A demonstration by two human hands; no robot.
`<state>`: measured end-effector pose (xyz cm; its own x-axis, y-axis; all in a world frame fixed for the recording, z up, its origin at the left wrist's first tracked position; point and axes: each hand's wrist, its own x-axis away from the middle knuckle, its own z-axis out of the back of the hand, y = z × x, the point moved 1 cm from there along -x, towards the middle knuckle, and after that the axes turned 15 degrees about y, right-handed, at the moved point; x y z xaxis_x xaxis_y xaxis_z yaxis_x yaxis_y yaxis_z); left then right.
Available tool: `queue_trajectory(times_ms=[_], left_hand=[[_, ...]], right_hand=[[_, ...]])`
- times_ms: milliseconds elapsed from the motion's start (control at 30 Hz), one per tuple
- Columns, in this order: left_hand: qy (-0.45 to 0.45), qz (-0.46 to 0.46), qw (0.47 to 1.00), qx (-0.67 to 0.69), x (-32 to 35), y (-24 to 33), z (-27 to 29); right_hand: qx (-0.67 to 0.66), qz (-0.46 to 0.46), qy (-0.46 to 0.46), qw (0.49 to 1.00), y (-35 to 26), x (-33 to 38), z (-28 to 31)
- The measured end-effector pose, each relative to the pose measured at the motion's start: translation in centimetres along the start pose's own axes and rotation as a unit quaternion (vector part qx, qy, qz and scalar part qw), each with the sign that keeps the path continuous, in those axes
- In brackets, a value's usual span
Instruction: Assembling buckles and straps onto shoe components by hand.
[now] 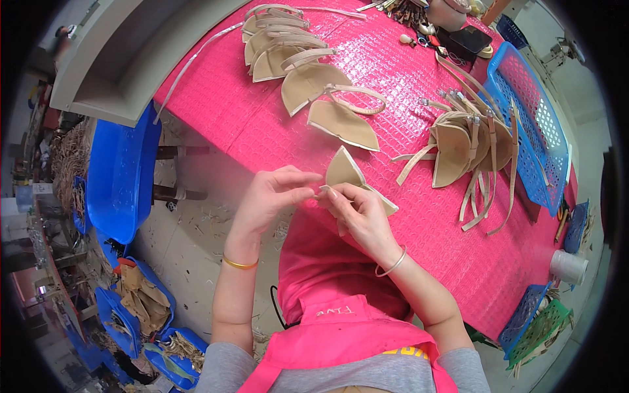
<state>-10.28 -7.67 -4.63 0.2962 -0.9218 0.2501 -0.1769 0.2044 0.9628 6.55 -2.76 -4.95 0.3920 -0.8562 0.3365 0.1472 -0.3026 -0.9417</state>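
1. The left hand (272, 193) is at the near edge of the worktop (419, 85), fingers curled, with thumb and forefinger pinched toward the right hand. Whether they actually touch the beige piece cannot be told.
2. The right hand (360, 213) is closed on a beige shaped piece (345, 171), gripping its lower part between the fingertips. The piece stands up out of the fingers, pointed end upward, just over the near edge of the worktop.
3. A thin beige strip runs from under the right hand to the right, lying on the pink cover.
4. Each wrist carries a bangle: a gold one (240, 264) on the left, a silver one (392, 263) on the right.
5. The worktop is covered with a bright pink, bubble-textured sheet, which hangs down over the person's lap.
6. Beyond the hands, a row of beige pieces (308, 78) lies overlapping, running away toward the far end; several carry looped straps.
7. To the right, a second pile of beige pieces with long straps (468, 147) sits just beside a blue plastic basket (534, 124).
8. On the floor to the left stands a blue plastic tub (118, 177); further blue bins (141, 304) holding beige offcuts stand nearer the person.
9. A white cup (569, 266) sits at the right, near small blue and green baskets.
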Motion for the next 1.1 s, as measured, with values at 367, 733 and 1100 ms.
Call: queue_trajectory(times_ms=[367, 733, 1100], left_hand=[[-0.012, 0.1, 0.986, 0.131, 1.6, -0.2, 0.2], [0.051, -0.044, 0.994, -0.089, 1.1, 0.1, -1.1], [0.072, 0.081, 0.983, 0.145, 1.2, -1.0, -1.2]], right_hand=[[0.066, 0.058, 0.009, 0.996, -1.6, 1.4, -0.1], [0.016, 0.017, 0.023, 0.999, -0.8, 1.7, 0.1], [-0.004, -0.026, -0.013, 1.0, -0.9, 1.1, -0.2]])
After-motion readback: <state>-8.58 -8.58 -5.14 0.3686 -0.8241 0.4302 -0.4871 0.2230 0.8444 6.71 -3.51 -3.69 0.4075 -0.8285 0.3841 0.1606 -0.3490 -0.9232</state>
